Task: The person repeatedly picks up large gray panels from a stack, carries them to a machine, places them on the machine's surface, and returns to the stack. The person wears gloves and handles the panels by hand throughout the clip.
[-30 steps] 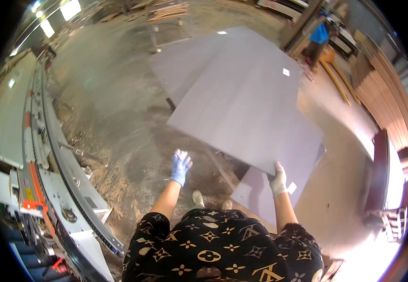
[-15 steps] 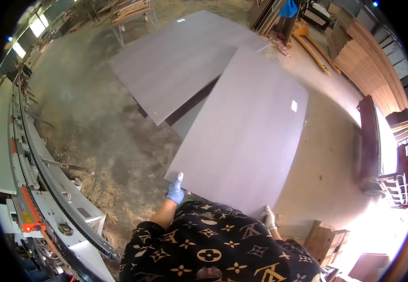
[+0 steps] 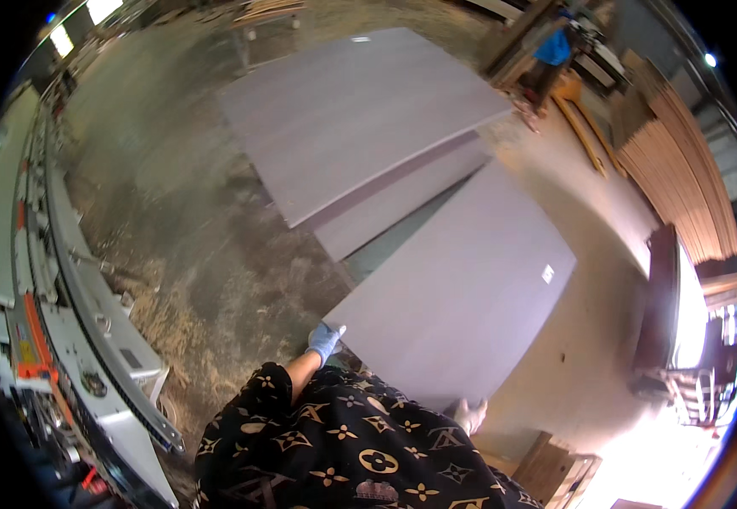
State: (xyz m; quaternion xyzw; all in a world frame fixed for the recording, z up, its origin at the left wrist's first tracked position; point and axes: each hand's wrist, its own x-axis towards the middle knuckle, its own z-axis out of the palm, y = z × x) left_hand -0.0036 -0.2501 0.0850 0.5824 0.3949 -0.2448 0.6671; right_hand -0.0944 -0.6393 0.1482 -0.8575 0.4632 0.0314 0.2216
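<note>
A large flat grey panel (image 3: 462, 297) with a small white label near its right edge stretches out in front of me. My left hand (image 3: 324, 341), in a pale blue glove, is closed around the panel's near left corner, thumb on top. At the near right corner, my right hand (image 3: 470, 416), in a whitish glove, grips the edge; its fingers under the board are hidden. Beyond lies another big grey panel (image 3: 368, 119), also labelled, resting over a further grey board (image 3: 402, 195) that shows partly from beneath it.
A long machine with a rail (image 3: 80, 297) runs along the left. On the right stand stacked brown sheets (image 3: 682, 161), a yellow pallet jack (image 3: 585, 127) and a dark cart (image 3: 661, 297). A wooden crate (image 3: 551, 467) is near my right side. Sawdust lies on the floor.
The held panel has come nearer to me and shifted right, away from the far panel. More of the board beneath now shows between them. Both hands keep their grip.
</note>
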